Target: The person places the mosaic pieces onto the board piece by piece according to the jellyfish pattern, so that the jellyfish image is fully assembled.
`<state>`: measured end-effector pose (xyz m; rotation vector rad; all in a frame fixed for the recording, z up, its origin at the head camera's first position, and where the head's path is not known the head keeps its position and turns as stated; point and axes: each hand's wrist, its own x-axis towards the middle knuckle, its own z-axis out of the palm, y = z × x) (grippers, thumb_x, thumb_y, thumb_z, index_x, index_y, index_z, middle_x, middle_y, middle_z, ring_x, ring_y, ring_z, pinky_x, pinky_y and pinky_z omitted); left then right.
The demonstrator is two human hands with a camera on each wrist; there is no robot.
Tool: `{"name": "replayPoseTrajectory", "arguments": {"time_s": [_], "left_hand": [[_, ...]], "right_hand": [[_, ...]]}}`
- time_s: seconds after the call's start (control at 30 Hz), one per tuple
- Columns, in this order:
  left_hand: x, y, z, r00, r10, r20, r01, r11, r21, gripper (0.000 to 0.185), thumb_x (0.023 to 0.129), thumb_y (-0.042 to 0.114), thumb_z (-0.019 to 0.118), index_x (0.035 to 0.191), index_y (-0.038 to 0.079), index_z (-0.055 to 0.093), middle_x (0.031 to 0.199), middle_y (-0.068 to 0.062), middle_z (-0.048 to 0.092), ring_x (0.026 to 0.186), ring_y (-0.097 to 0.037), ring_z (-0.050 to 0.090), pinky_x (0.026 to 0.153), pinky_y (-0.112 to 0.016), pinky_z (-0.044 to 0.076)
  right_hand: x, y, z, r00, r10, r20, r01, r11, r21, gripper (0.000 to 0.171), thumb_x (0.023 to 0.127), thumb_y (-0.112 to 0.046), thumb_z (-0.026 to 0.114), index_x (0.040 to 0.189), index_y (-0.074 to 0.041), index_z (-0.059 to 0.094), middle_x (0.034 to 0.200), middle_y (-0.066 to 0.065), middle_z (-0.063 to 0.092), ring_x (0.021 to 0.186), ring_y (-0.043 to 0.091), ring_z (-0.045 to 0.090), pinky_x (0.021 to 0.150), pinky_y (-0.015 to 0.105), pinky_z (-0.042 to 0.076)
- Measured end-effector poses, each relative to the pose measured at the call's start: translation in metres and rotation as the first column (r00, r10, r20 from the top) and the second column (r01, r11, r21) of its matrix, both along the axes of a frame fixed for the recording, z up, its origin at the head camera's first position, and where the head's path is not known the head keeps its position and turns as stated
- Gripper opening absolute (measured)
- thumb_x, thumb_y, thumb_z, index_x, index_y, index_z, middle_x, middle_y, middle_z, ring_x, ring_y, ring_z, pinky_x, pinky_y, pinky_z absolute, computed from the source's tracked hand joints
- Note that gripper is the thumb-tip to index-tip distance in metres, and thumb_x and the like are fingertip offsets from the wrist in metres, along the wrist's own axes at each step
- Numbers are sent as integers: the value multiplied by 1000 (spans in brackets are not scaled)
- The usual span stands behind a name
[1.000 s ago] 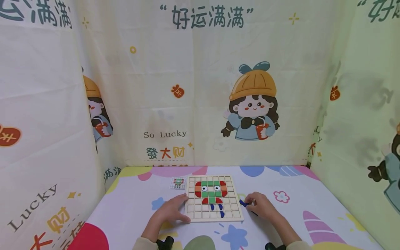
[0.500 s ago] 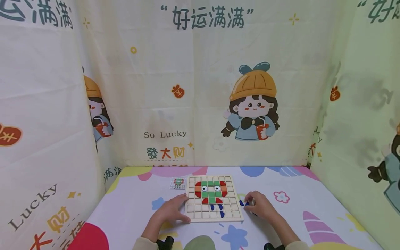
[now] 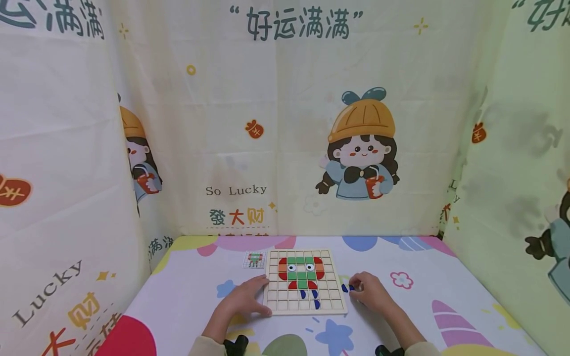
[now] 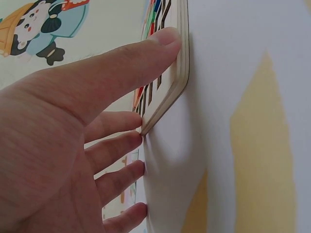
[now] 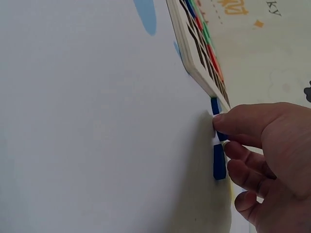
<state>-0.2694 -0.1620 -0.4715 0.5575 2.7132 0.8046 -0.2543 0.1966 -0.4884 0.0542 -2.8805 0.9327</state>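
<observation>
A wooden grid board (image 3: 331, 296) lies on the table, bearing green, red and orange tiles, two eye tiles and several dark blue half-round pieces (image 3: 316, 304) below them. My left hand (image 3: 245, 298) rests at its left side. In the left wrist view the thumb (image 4: 165, 39) lies on the board's corner while the other fingers extend loosely along the edge. To the right of the board, my right hand (image 3: 369, 294) pinches a blue piece (image 5: 222, 134) between thumb and index finger. A second blue piece (image 5: 215, 105) is by the board's corner, and a third blue piece (image 5: 219, 162) lies beneath the curled fingers.
A small pattern card (image 3: 255, 260) showing a similar figure lies at the board's upper left. Printed cloth walls (image 3: 294, 148) enclose the table (image 3: 200, 277) at the back and both sides.
My right fingers have shifted slightly among the blue pieces; a dark piece seen below the hand earlier no longer shows in the head view. The left hand and board stay put.
</observation>
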Motion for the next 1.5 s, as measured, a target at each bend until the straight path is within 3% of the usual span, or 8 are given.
{"name": "replayPoseTrajectory", "arguments": {"time_s": [0.37,0.67,1.07,1.5], "left_hand": [[-2,0,-2,1000,-6,-13,6,1000,-6,85,64,44,79,135,14,44,146,-5,36,134,-34,32,107,-57,30],[-1,-1,-2,1000,-16,-25,16,1000,-7,85,63,43,79,134,12,44,145,-7,37,134,-35,33,107,-57,30],[1,-2,1,999,-29,-26,29,1000,-4,85,64,43,79,135,11,44,146,-9,36,133,-37,33,106,-57,30],[1,-1,3,999,-32,-27,32,999,-8,85,65,43,78,135,11,43,146,-9,36,133,-37,32,106,-57,30]], "right_hand": [[-1,-4,0,998,34,-54,-35,999,-27,16,71,-10,75,84,-13,66,75,-3,53,67,11,44,54,19,38],[0,-31,-1,987,150,-59,-154,986,-71,17,72,-18,75,86,-15,66,77,-3,55,65,10,44,51,17,38],[3,-71,1,950,312,-30,-313,946,-82,17,75,-24,73,89,-18,66,83,-4,56,66,7,45,54,16,41],[3,-91,-6,939,344,16,-342,937,-71,16,73,-30,74,86,-24,68,83,-9,55,74,7,46,61,17,38]]}}
